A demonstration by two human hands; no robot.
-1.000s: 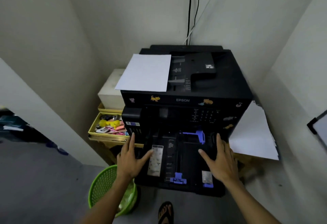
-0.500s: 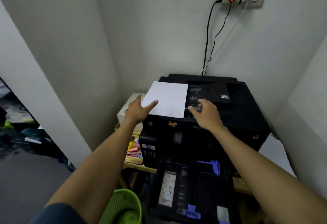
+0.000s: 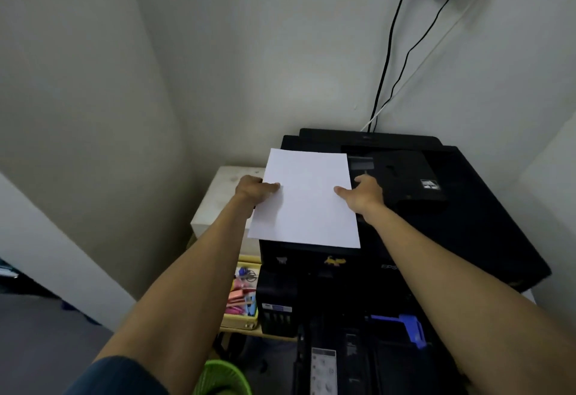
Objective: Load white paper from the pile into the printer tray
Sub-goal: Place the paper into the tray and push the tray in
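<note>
The left hand (image 3: 254,190) pinches the left edge of the white paper (image 3: 307,198), thumb on top and fingers below. The right hand (image 3: 363,192) grips the right edge the same way. Between both hands the paper lies on the printer (image 3: 467,214), long axis pointing away. The open tray (image 3: 389,360) waits below, nearer the body, so the paper must come down and back.

Both hands (image 3: 254,190) (image 3: 363,192) grip white paper (image 3: 307,200) atop the black printer (image 3: 467,223).

Both hands now gripping the paper's (image 3: 307,198) side edges (thumbs on top).
</note>
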